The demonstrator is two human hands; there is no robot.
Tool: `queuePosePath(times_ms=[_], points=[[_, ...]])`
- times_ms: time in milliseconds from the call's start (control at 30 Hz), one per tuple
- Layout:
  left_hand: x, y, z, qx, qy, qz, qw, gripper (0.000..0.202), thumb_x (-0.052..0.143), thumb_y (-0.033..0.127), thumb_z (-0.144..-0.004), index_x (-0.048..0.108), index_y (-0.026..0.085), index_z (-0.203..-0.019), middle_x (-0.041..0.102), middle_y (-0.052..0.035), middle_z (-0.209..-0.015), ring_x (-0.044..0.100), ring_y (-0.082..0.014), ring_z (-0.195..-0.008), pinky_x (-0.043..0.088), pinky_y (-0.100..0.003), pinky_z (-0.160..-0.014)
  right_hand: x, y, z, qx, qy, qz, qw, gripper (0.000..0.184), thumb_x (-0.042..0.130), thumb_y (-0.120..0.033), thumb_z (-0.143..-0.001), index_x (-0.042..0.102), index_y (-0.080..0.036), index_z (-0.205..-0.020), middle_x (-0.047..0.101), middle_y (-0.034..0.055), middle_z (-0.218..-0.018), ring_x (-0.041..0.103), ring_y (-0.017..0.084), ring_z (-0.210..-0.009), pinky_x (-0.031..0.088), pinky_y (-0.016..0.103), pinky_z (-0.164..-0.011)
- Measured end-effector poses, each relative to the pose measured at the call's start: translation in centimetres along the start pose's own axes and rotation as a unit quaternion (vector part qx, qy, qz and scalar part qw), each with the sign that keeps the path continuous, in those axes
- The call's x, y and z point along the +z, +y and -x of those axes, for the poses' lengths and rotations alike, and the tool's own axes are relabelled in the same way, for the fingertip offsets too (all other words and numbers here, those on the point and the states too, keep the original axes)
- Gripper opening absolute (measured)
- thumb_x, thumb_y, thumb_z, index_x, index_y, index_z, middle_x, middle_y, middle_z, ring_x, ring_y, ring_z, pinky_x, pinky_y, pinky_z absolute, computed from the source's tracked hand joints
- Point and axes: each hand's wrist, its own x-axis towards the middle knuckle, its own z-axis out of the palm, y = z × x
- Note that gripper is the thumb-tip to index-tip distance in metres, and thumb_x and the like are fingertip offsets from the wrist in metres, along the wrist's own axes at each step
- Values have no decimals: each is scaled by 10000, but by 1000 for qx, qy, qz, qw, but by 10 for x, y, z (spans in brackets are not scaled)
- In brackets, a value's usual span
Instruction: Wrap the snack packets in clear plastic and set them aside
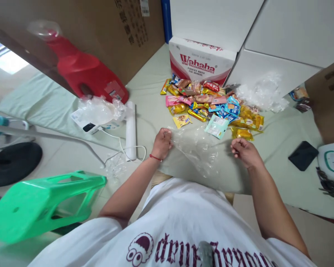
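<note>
Head view shows the left hand (162,144) pinching the near-left edge of a clear plastic bag (196,148), which lies between the two hands, just in front of piled snack packets (206,98). Right of it, the right hand (243,150) curls its fingers; blur hides whether they pinch anything.

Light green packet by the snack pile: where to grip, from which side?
I'd pinch the light green packet by its near edge, coming from the person's side: it lies fairly flat at the front of the snack pile, other snacks crowding its far side. The right hand looks closer.
</note>
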Motion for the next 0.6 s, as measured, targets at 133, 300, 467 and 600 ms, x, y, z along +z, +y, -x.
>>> queuePosePath(times_ms=[133,300,467,600], points=[[3,-11,-7,17,-19,-14,1000,255,671,391,-907,474,229,-905,417,105,-651,343,-46,-405,278,-168,-367,18,8,4,6,26,64,998,561,747,-694,-727,638,-226,-1016,680,24,-804,609,153,-662,459,224,-488],[0,-23,-9,21,5,-18,1000,275,659,425,-905,464,231,-912,423,109,-664,344,-39,-382,246,-169,-342,36,29,3,-52,-53,153,986,519,793,-549,-692,672,-203,-1060,595,-36,-669,494,129,-567,398,248,-515],[-2,-23,-6,23,17,-28,999,266,636,424,-928,457,229,-901,412,113,-660,337,-32,-372,261,-167,-336,-10,22,-7,-127,62,256,956,404,694,-560,-806,722,-190,-966,649,15,-769,544,154,-662,445,285,-617],[6,-22,-2,17,29,-22,999,260,629,416,-938,448,232,-908,427,112,-664,345,-33,-379,281,-164,-337,-12,-20,2,-282,186,295,894,411,549,-578,-969,739,-216,-1008,705,73,-982,636,216,-886,512,354,-788]])
